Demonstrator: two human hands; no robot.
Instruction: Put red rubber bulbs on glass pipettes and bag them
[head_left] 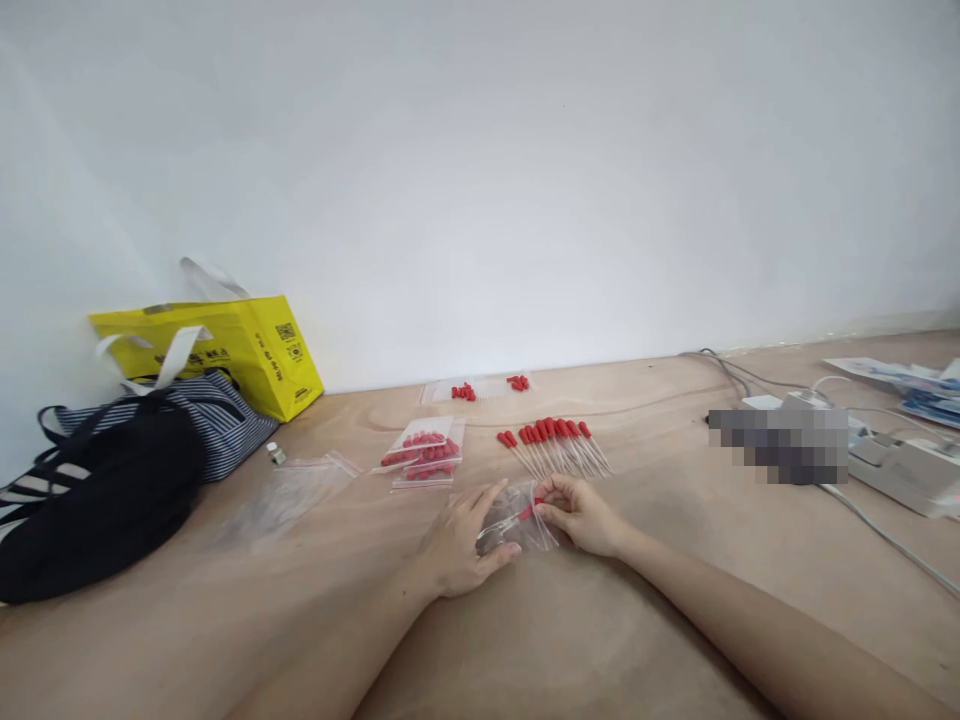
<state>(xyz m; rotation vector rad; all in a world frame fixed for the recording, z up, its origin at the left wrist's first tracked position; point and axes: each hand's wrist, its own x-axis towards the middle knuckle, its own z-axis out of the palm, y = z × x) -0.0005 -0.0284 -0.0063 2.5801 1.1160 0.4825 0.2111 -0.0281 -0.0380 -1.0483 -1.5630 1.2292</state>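
Note:
My left hand (466, 540) lies around a clear plastic zip bag (541, 538), with its thumb and fingers on either side. At the bag's right end, my right hand (581, 513) is closed, pinching the red bulb of a glass dropper (527, 511). This dropper's pale stem points left, inside or against the clear film; I cannot tell which. Just beyond my hands lies a fanned row of red-bulbed droppers (555, 430), stems toward me. To their left are stacked zip bags (424, 450) with red bulbs inside.
Near the wall, small red bulbs (463, 393) lie on a clear bag. Flat clear bags (300, 490) and a small vial (276, 454) are at left, beside a yellow bag (277, 350) and a black bag (127, 490). Cables and a power strip (911, 470) occupy the right.

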